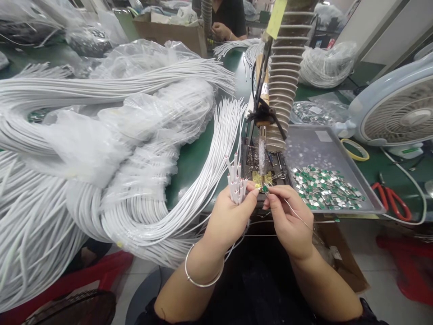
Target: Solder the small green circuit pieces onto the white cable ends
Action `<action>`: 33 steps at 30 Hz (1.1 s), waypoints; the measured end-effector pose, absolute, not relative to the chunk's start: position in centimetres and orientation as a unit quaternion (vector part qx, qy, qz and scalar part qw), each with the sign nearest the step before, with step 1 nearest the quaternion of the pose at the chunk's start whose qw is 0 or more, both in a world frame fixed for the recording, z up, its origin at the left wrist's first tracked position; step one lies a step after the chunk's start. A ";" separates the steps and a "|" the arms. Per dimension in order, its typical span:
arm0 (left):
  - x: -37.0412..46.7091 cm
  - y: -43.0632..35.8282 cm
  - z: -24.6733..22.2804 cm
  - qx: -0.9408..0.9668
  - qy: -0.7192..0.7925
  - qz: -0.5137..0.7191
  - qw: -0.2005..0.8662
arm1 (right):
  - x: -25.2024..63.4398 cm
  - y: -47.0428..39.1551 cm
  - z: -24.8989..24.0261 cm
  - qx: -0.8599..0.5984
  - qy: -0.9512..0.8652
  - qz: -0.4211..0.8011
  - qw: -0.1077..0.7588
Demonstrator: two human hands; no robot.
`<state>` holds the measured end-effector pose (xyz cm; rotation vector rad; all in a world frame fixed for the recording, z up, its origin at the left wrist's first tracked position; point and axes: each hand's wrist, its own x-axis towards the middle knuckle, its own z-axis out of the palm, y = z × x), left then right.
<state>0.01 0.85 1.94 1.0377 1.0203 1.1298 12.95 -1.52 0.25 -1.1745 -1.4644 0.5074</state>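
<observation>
My left hand [232,215] is closed around a bundle of white cables [237,183], whose cut ends stick up above the thumb. Its thumb and forefinger pinch forward, close to a small green circuit board [265,189]. From the other side my right hand [293,222] pinches at this board, fingers closed. A thin solder wire [298,216] runs across the right fingers toward the board. Just above both fingertips, a soldering iron [262,151] points straight down in its stand. A yellowish sponge or pad [267,176] lies beneath the tip. Fingers partly hide the board.
Long white cables [135,212], partly in plastic bags, cover the left side. At right, a grey tray [367,192] holds several small metal-and-green parts. Red-handled pliers [392,201], yellow tape [354,150] and a fan [402,108] stand beyond. A ribbed hose [287,76] hangs behind the iron; a person [228,20] sits opposite.
</observation>
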 end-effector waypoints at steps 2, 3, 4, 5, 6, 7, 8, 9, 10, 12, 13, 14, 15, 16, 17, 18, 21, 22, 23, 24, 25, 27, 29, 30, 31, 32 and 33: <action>-0.2 0.8 1.8 0.455 0.437 0.488 0.603 | 13.0 -1.5 0.1 -0.493 -0.629 0.211 0.562; -0.2 0.7 1.7 0.458 0.435 0.486 0.604 | 13.0 -1.5 0.0 -0.492 -0.632 0.210 0.560; -0.3 0.7 1.6 0.461 0.432 0.484 0.605 | 13.0 -1.6 -0.1 -0.491 -0.635 0.211 0.558; -0.4 0.7 1.5 0.464 0.430 0.483 0.605 | 13.0 -1.6 -0.2 -0.490 -0.637 0.209 0.557; -0.4 0.7 1.5 0.467 0.429 0.480 0.606 | 13.0 -1.7 -0.3 -0.488 -0.641 0.206 0.556; -0.5 0.7 1.4 0.471 0.427 0.478 0.606 | 13.0 -1.7 -0.3 -0.486 -0.645 0.200 0.555; -0.5 0.7 1.4 0.474 0.425 0.475 0.608 | 13.0 -1.8 -0.4 -0.483 -0.651 0.189 0.554; -0.6 0.7 1.3 0.477 0.424 0.471 0.609 | 12.9 -1.8 -0.4 -0.481 -0.657 0.175 0.554; -0.6 0.6 1.3 0.479 0.423 0.468 0.610 | 12.9 -1.9 -0.4 -0.478 -0.664 0.159 0.553; -0.7 0.6 1.2 0.483 0.425 0.461 0.611 | 13.0 -1.8 -0.4 -0.474 -0.675 0.127 0.551; -0.8 0.6 1.2 0.485 0.427 0.457 0.611 | 13.0 -1.8 -0.5 -0.473 -0.678 0.114 0.551; -0.9 0.5 1.2 0.488 0.430 0.451 0.611 | 13.1 -1.7 -0.5 -0.472 -0.681 0.103 0.551; -0.9 0.5 1.2 0.492 0.432 0.446 0.610 | 13.1 -1.6 -0.6 -0.472 -0.682 0.093 0.550; -1.0 0.5 1.2 0.497 0.435 0.441 0.608 | 13.2 -1.5 -0.7 -0.473 -0.684 0.083 0.550; -1.0 0.5 1.2 0.503 0.437 0.436 0.605 | 13.2 -1.3 -0.7 -0.474 -0.684 0.072 0.550; -1.1 0.4 1.2 0.511 0.438 0.432 0.600 | 13.3 -1.2 -0.8 -0.477 -0.683 0.061 0.549; -1.0 0.4 1.3 0.540 0.434 0.421 0.586 | 13.3 -1.0 -0.9 -0.484 -0.680 0.054 0.548; -1.0 0.4 1.4 0.548 0.430 0.416 0.585 | 13.3 -1.0 -0.9 -0.484 -0.680 0.062 0.547; -0.9 0.4 1.5 0.553 0.426 0.411 0.586 | 13.3 -1.0 -0.9 -0.482 -0.681 0.072 0.547; -0.8 0.4 1.6 0.555 0.425 0.406 0.589 | 13.2 -1.0 -0.9 -0.478 -0.683 0.079 0.547; -0.7 0.4 1.6 0.555 0.426 0.401 0.591 | 13.2 -1.1 -0.9 -0.474 -0.685 0.084 0.546; -0.6 0.4 1.7 0.549 0.430 0.399 0.595 | 13.2 -1.2 -1.1 -0.471 -0.688 0.088 0.545; -0.4 0.4 1.7 0.537 0.430 0.407 0.600 | 13.2 -1.4 -1.4 -0.479 -0.676 0.104 0.550; -0.3 0.4 1.7 0.531 0.429 0.412 0.604 | 13.2 -1.5 -1.6 -0.485 -0.664 0.118 0.557; -0.2 0.4 1.7 0.526 0.429 0.417 0.605 | 13.2 -1.6 -1.8 -0.489 -0.648 0.135 0.568; -0.2 0.4 1.7 0.522 0.430 0.420 0.605 | 13.2 -1.7 -2.0 -0.492 -0.633 0.150 0.578; -0.1 0.4 1.7 0.521 0.431 0.421 0.604 | 13.2 -1.7 -2.1 -0.494 -0.620 0.161 0.588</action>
